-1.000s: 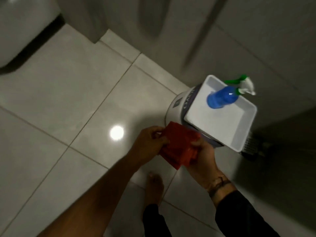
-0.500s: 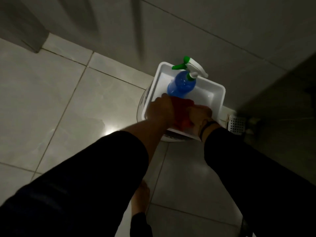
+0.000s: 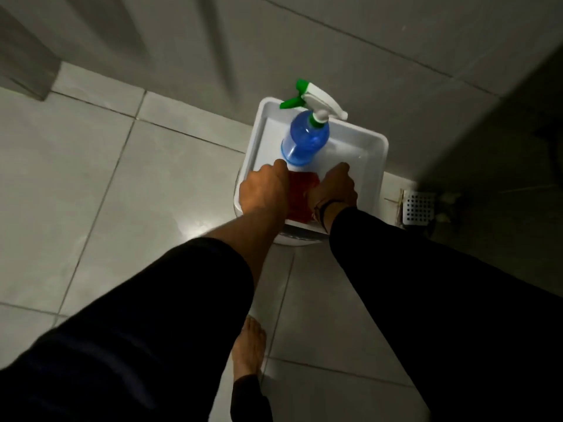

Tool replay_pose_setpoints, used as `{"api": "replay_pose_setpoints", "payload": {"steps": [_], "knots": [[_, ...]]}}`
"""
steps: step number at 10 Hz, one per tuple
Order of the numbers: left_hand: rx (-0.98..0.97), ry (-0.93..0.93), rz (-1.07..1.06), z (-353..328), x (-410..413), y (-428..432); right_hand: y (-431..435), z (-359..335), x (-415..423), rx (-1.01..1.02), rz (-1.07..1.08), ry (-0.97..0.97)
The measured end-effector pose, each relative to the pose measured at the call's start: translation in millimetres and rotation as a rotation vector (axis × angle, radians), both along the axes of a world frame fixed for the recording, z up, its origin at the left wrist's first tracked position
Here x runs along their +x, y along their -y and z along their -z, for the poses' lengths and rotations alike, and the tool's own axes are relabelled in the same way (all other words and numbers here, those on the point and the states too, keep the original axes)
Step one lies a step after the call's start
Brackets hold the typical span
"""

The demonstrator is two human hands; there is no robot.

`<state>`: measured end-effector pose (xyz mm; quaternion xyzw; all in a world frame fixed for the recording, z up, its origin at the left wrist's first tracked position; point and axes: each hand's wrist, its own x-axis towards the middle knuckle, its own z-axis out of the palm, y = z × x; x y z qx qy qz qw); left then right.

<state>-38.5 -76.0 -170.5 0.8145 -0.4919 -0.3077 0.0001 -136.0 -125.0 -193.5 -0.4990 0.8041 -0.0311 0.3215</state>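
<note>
Head view, looking straight down: where does the red cloth [image 3: 303, 196] sit?

— In the near end of the white tray [image 3: 376, 166], on its bottom, between the two hands. The tray itself rests on top of a white bucket [image 3: 294, 240] standing on the tiled floor [image 3: 122, 193] by the wall.

— And the hands?

— The left hand [image 3: 263, 191] is at the cloth's left edge and the right hand [image 3: 335, 185] at its right edge. Both have their backs up, with fingers curled down onto the fabric, gripping it by the sides. The fingertips themselves are hidden under the knuckles.

— Which way does the cloth run?

— Its long side runs away from the person, from the tray's near rim toward the blue spray bottle [image 3: 306, 141]. The bottle stands upright just beyond the cloth's far edge. The left knuckles are right beside its base, perhaps touching; I cannot tell.

— So what does the next move turn on?

— I'd judge the cloth is being laid down, so what's left is to let go and draw both hands back toward the body. Neither hand is nearer the cloth, since each has one edge. But the left is nearer the bottle, so it should come up and back, not forward, or it may tip the bottle.

— Anything else around?

— A floor drain [image 3: 419, 207] to the right of the bucket, and a bare foot [image 3: 248, 345] on the tiles below.
</note>
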Motion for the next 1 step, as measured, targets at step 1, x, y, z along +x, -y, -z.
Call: {"api": "replay_pose_setpoints", "payload": {"steps": [1], "knots": [[-0.095,0.010,-0.034,-39.4,11.5,-43.0,-26.2,-48.9,10.6,-0.033,0.034,0.145]]}}
